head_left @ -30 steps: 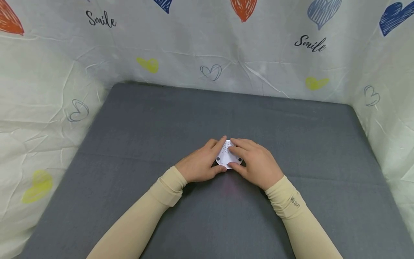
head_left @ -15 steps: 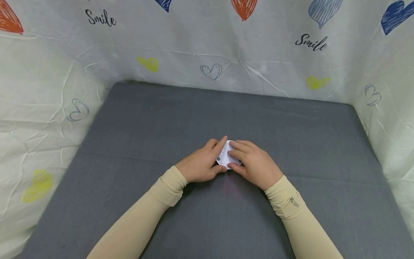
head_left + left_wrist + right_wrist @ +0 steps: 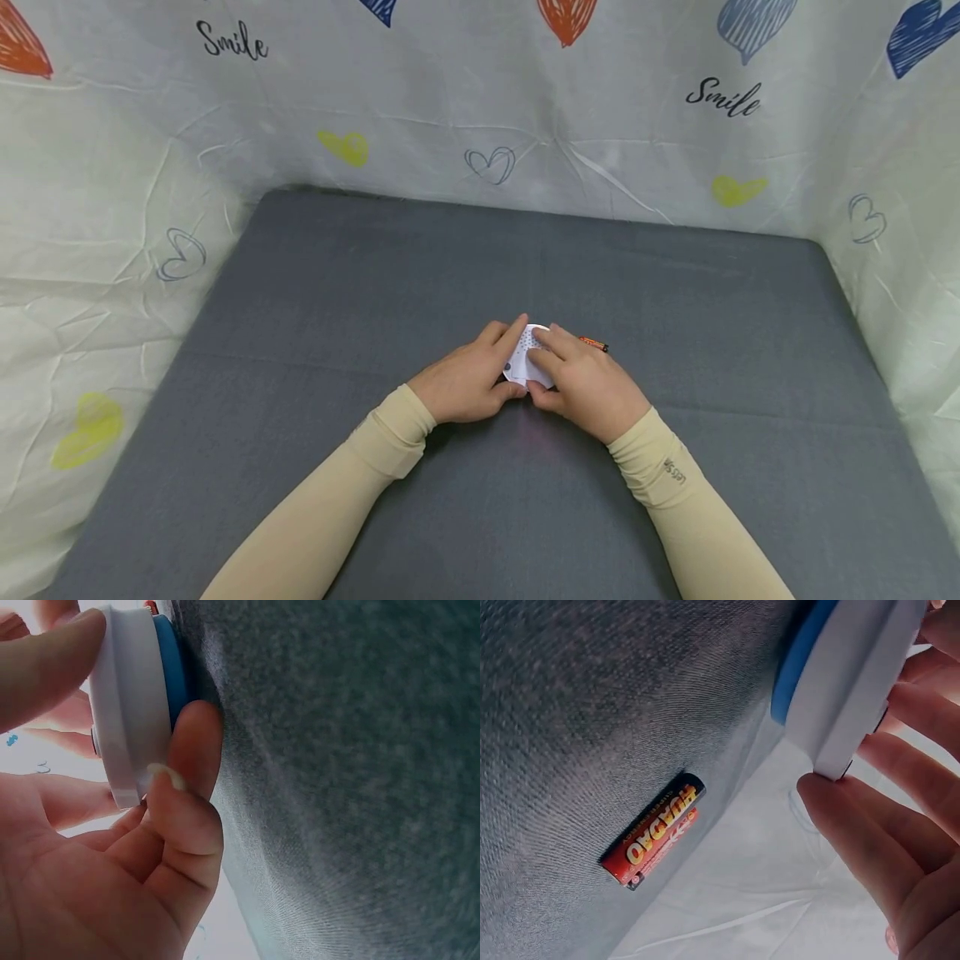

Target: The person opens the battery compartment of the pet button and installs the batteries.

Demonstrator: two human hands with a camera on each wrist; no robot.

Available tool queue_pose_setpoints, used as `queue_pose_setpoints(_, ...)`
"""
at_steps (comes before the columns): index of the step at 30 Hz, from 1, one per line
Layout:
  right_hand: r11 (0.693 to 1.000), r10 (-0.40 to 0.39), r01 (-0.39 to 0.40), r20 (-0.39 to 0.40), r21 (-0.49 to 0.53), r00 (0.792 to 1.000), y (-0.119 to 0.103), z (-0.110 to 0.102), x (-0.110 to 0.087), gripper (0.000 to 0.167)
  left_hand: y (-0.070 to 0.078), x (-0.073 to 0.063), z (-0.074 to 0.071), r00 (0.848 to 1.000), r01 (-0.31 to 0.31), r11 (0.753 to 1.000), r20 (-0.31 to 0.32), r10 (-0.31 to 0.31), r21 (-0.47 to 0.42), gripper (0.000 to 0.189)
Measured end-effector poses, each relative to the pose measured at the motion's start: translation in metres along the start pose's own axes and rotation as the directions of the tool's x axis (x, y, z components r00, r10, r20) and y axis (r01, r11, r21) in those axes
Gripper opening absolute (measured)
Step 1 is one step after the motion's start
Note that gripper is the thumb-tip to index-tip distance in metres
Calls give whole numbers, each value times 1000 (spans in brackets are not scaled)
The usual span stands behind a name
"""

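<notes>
The left hand [image 3: 471,375] and right hand [image 3: 588,387] pinch opposite edges of a white, rounded plastic device [image 3: 522,367] with a dotted face, mid-bench [image 3: 450,267] on grey woven cloth. Only the wrist views show its smooth blue base [image 3: 173,667]; the right one reveals glossy red-and-black cylindrical batteries [image 3: 654,831], mostly hidden from the head camera.

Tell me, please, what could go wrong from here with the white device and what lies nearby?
At least one battery lies loose on the grey cloth, near the right hand, so a brush might send it rolling. The white device is held near its edge by that hand and the left hand, so it could slip or turn if one lets go.
</notes>
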State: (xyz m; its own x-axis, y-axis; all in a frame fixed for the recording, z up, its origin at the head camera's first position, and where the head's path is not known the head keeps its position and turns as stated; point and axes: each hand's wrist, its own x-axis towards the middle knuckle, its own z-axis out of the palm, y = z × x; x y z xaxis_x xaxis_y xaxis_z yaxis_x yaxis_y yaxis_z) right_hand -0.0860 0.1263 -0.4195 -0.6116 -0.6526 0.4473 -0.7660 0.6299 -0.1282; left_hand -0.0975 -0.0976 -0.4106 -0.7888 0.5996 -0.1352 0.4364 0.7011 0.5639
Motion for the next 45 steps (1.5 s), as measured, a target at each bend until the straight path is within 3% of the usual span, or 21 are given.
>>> queue_pose_setpoints(6,1000,11,-11,-3,7,1000,0,2,0,19,-1,1,-1,1000,10,1000,17,-10,-6,92)
queue_pose_setpoints(15,977,109,-123,83,173,991,4,-7,-3,27,-1,1,-2,1000,6,1000,19,-6,5,93)
queue_pose_setpoints(20,984,42,-45,23,171,999,3,-6,-1,7,-2,0,-2,1000,5,1000,13,-5,-8,93)
queue_pose_setpoints(24,987,-5,5,0,160,1000,3,-4,0,10,-3,0,-2,1000,6,1000,15,-6,-5,92)
queue_pose_setpoints(30,987,13,-20,46,159,999,4,-6,0,11,-3,1,-2,1000,7,1000,13,-7,8,92)
queue_pose_setpoints(39,992,-9,7,10,123,1000,2,-4,2,13,-3,1,-2,1000,18,1000,16,-18,4,93)
queue_pose_setpoints(45,992,2,-6,31,130,1000,2,-9,3,13,-2,1,-3,1000,14,1000,13,-14,8,94)
